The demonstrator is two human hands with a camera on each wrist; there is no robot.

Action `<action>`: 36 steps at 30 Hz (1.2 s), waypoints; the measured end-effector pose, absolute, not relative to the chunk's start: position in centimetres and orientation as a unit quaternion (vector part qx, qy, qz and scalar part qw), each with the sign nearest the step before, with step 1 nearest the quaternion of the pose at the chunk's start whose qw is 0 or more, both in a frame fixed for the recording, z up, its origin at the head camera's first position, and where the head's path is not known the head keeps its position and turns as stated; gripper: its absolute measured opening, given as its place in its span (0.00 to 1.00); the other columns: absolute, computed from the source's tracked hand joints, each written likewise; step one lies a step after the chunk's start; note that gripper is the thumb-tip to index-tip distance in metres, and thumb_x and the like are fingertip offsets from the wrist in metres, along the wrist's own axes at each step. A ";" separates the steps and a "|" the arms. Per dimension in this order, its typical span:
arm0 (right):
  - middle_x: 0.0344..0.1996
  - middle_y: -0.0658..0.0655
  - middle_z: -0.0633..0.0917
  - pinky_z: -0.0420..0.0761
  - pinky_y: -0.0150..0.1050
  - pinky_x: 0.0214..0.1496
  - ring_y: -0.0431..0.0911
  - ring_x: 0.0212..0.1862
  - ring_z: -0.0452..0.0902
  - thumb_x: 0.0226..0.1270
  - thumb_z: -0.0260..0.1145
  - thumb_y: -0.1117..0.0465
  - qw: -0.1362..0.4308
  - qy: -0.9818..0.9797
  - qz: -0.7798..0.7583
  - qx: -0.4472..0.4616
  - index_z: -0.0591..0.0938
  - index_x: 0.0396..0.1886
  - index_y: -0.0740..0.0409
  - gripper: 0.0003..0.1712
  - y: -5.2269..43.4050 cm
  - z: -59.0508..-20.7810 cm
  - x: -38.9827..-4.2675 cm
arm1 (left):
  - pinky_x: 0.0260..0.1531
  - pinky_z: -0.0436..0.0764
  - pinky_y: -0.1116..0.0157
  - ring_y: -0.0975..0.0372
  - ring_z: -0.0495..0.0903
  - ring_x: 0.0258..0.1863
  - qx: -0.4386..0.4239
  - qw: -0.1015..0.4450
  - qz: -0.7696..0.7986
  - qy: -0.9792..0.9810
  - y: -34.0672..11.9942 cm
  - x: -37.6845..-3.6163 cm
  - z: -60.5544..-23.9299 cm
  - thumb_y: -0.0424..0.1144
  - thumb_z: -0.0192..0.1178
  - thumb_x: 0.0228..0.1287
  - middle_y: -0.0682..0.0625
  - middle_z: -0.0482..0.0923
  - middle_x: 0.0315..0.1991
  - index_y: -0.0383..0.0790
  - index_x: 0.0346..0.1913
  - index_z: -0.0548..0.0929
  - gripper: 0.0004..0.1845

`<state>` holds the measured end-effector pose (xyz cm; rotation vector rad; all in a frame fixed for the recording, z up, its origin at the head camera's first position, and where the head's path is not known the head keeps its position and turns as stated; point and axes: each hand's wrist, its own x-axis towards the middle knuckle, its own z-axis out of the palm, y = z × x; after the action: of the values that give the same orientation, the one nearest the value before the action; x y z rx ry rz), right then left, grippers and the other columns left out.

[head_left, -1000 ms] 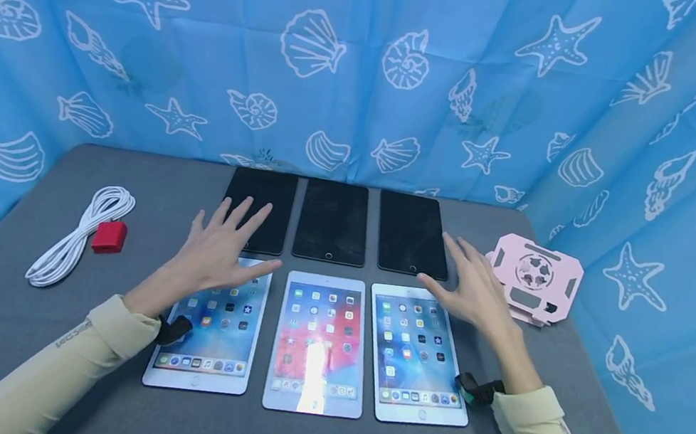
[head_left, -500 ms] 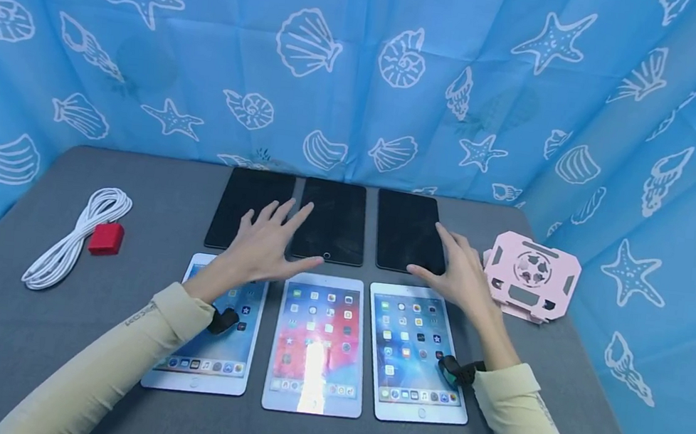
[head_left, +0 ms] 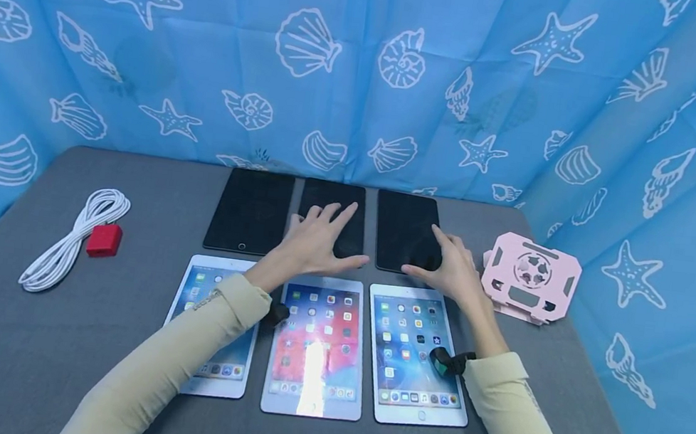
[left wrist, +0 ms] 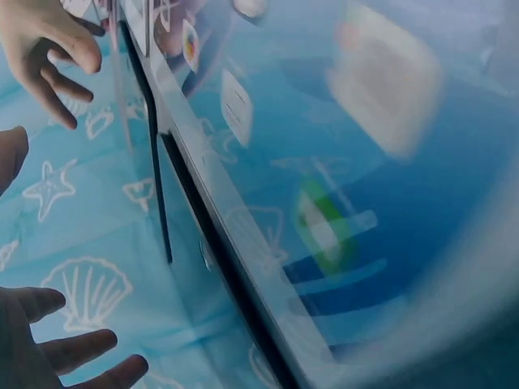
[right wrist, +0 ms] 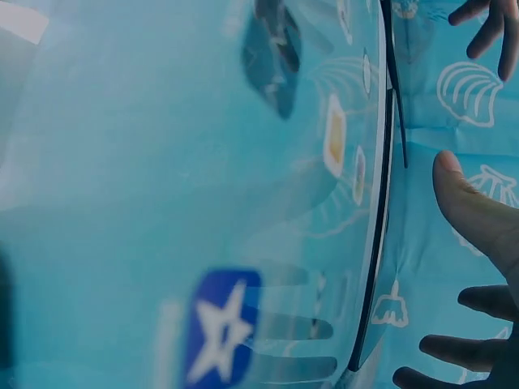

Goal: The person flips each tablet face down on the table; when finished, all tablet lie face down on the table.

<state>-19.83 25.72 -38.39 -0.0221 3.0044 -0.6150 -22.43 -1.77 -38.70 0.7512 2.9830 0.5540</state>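
My left hand is over the middle black tablet of the back row, fingers spread and thumb pointing right. The right hand is at the right black tablet, its thumb by the lower edge and its fingers along the right side. Contact with either tablet cannot be made out. Spread fingers of the left hand show in the left wrist view; the right wrist view has the right hand with thumb and fingers apart. A third black tablet lies at the back left.
Three lit white tablets form the front row: left, partly under my left sleeve, middle and right. A coiled white cable and red charger block lie left. A pink perforated stand is right. A blue curtain hangs behind.
My left hand has moved right, from over the left black tablet to the middle one. The right hand has shifted slightly left, toward the right black tablet. All tablets lie as before.
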 end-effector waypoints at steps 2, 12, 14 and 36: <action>0.76 0.77 0.58 0.64 0.72 0.71 0.76 0.75 0.56 0.62 0.75 0.42 0.044 0.979 -0.201 -0.006 0.51 0.83 0.61 0.62 25.7 -38.5 -20.0 | 0.69 0.63 0.30 0.41 0.61 0.77 0.241 0.014 0.178 0.954 -1.0 -22.7 -38.8 0.75 0.57 0.60 0.40 0.57 0.80 0.52 0.84 0.48 0.57; 0.75 0.80 0.58 0.63 0.73 0.71 0.77 0.73 0.56 0.61 0.76 0.42 0.076 0.977 -0.198 0.003 0.51 0.82 0.66 0.63 26.6 -39.1 -20.9 | 0.69 0.70 0.39 0.44 0.64 0.75 0.228 0.062 0.188 0.953 2.3 -23.8 -39.8 0.76 0.58 0.59 0.40 0.60 0.78 0.46 0.83 0.49 0.59; 0.75 0.81 0.58 0.64 0.73 0.70 0.78 0.73 0.57 0.60 0.76 0.43 0.084 0.977 -0.195 0.008 0.50 0.82 0.66 0.64 26.8 -39.1 -21.0 | 0.67 0.73 0.41 0.44 0.66 0.74 0.228 0.071 0.198 0.951 2.8 -23.9 -40.2 0.75 0.59 0.58 0.39 0.61 0.78 0.45 0.83 0.48 0.60; 0.75 0.79 0.60 0.63 0.68 0.75 0.71 0.74 0.58 0.59 0.77 0.43 0.161 0.959 -0.228 0.047 0.54 0.79 0.73 0.63 27.7 -39.2 -22.2 | 0.64 0.77 0.49 0.48 0.69 0.70 0.211 0.089 0.208 0.951 5.8 -24.5 -41.2 0.74 0.66 0.53 0.41 0.61 0.78 0.38 0.81 0.54 0.63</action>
<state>-22.16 27.73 -39.23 0.1355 2.7378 -0.6508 -24.54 5.75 -41.21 0.6266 2.8286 0.6183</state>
